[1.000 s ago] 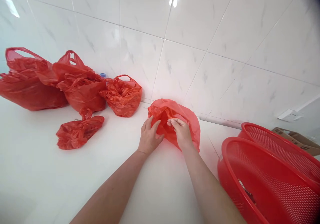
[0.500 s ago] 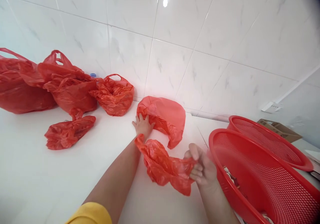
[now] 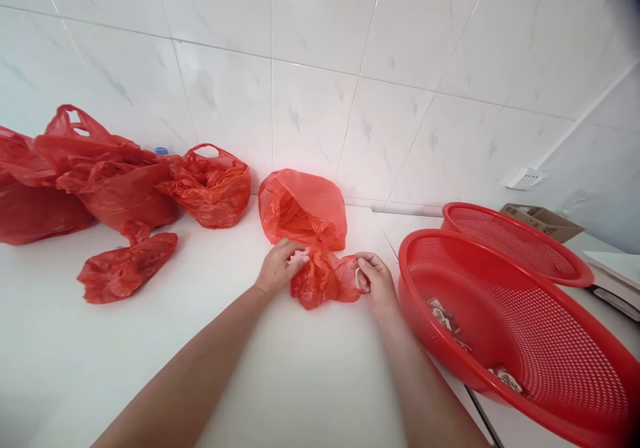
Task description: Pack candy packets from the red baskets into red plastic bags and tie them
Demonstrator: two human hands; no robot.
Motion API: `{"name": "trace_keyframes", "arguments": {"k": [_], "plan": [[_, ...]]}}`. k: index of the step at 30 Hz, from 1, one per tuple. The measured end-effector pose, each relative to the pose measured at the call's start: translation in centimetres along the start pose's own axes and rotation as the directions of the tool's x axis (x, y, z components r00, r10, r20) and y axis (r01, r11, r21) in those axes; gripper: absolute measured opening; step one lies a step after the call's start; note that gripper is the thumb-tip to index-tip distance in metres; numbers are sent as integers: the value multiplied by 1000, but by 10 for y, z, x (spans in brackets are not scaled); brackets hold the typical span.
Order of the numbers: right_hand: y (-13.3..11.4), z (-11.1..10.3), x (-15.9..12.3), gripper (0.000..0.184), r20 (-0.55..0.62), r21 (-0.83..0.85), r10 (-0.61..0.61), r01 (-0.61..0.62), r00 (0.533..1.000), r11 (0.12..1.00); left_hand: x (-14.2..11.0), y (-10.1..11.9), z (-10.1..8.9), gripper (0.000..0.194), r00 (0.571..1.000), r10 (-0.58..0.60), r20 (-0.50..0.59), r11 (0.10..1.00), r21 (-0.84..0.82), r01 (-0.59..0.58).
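Observation:
In the head view a thin, crumpled red plastic bag (image 3: 320,278) lies on the white table between my hands. My right hand (image 3: 377,280) pinches its right end between thumb and fingers. At its left side my left hand (image 3: 280,266) has curled fingers and thumb on the plastic; the exact grip is partly hidden. Just behind, against the wall, stands another red plastic bag (image 3: 320,198), its wide mouth gaping toward me. Its front edge meets the crumpled bag, so where one ends and the other begins is hard to see.
Full red bags (image 3: 120,188) line the wall at left, with a smaller red bag (image 3: 213,191) beside them. A knotted bag (image 3: 127,268) lies in front. On the right stand a red basket (image 3: 480,281) holding small packets, a second basket (image 3: 520,235) and a cardboard box (image 3: 543,221).
My right hand has carried the crumpled bag forward to the gaping bag's mouth. My left hand has drawn back from that mouth onto the crumpled bag. The view has shifted slightly right.

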State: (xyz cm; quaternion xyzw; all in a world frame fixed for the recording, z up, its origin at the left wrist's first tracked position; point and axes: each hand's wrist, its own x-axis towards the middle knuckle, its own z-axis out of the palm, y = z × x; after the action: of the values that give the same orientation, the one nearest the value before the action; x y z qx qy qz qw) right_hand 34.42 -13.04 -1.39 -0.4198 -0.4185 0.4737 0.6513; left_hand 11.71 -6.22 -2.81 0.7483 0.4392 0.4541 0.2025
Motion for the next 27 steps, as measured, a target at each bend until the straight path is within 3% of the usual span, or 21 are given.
{"name": "trace_keyframes", "arguments": {"k": [4, 7, 9, 12, 15, 18, 22, 24, 27], "plan": [[-6, 7, -9, 18, -27, -244, -105, 95, 994, 965, -12, 20, 8, 51, 967, 9, 253, 952, -299, 70], [-8, 7, -10, 18, -81, -382, -194, 150, 978, 912, -15, 27, 15, 32, 940, -75, 333, 869, -441, 226], [-7, 2, -8, 21, -219, -460, -236, 113, 947, 881, -14, 26, 16, 19, 939, -168, 300, 809, -502, 305], [-5, -7, -3, 31, -374, -529, -250, 16, 893, 848, -8, 16, 12, 22, 951, -274, 145, 757, -577, 306], [-2, -9, 0, 38, -358, -545, -208, -22, 910, 838, 0, -1, 6, 22, 935, -354, -22, 717, -648, 257], [3, -6, 1, 41, -317, -568, -214, -4, 924, 823, 4, -15, 1, 24, 893, -420, -163, 674, -715, 187], [8, -2, 1, 43, -327, -634, -282, 12, 902, 773, 5, -21, -5, 25, 824, -493, -279, 632, -766, 119], [7, 2, -2, 46, -293, -743, -395, 53, 871, 667, 6, -21, -8, 26, 809, -518, -277, 609, -784, 122], [5, 16, -13, 40, -66, -897, -576, 205, 815, 393, 7, -16, -9, 24, 835, -526, -161, 550, -814, 190]]}}
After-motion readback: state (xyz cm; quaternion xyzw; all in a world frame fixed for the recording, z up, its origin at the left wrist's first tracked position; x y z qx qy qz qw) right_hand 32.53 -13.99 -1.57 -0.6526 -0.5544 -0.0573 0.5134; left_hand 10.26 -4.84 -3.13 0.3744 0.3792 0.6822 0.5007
